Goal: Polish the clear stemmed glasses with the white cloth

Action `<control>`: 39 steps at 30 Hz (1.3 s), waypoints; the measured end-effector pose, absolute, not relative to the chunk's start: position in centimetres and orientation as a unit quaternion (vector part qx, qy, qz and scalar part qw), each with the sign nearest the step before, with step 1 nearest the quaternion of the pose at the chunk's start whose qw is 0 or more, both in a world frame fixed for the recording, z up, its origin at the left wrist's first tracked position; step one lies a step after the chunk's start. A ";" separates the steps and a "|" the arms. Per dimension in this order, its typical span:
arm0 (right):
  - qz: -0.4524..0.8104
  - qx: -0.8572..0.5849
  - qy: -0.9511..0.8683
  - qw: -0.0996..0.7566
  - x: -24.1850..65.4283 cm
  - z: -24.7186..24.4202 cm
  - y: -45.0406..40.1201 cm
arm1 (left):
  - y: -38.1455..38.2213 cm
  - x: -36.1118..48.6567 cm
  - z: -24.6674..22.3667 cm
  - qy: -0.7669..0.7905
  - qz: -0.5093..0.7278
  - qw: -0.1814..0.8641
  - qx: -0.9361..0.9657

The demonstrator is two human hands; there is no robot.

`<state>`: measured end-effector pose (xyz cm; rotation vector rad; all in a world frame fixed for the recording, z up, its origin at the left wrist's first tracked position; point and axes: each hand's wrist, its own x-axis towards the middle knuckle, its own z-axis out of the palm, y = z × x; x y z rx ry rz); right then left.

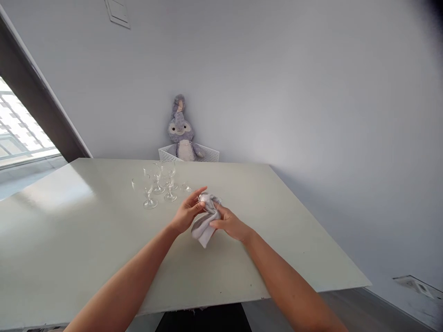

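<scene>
A pale grey cloth (205, 226) is bunched between my two hands, above the table's near middle. My left hand (187, 214) is closed around a clear glass (201, 198), its thumb pressing near the cloth. The cloth is gathered at the glass, and its loose end hangs down. My right hand (232, 224) grips the cloth, with some fingers hidden in its folds. Just beyond my left hand shows a small clear glass piece (186, 187); whether it belongs to the held glass I cannot tell. Several stemmed glasses (150, 203) stand upright to the left.
The pale table (297, 249) reaches to a wall at the back. Behind its far edge is a white perforated basket (210, 154) with a grey plush toy (180, 131) in it. A window (24, 124) is at the left.
</scene>
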<state>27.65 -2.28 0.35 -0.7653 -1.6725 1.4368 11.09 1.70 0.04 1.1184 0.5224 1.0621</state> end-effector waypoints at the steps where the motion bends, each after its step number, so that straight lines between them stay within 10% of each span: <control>1: 0.507 -0.330 -0.688 0.401 27.3 0.1 -2.3 | 1.8 11.0 0.0 0.247 0.467 0.678 0.511; 5: 0.328 -0.415 -0.718 0.453 26.4 -1.4 -1.9 | 2.2 11.1 -0.7 0.328 0.444 0.611 0.567; 14: 0.658 -0.310 -0.477 0.494 27.0 -1.4 -0.8 | 1.5 11.0 0.0 0.287 0.427 0.616 0.596; 21: 0.400 -0.431 -0.656 0.474 26.0 -1.7 -2.0 | 2.0 11.1 -0.6 0.381 0.405 0.569 0.607; 29: 0.719 -0.318 -0.284 0.549 26.5 -1.3 -0.9 | 1.5 11.2 -0.3 0.310 0.381 0.620 0.612; 39: 0.683 -0.252 -0.484 0.486 26.3 0.0 -2.3 | 2.7 10.3 -1.1 0.259 0.434 0.686 0.524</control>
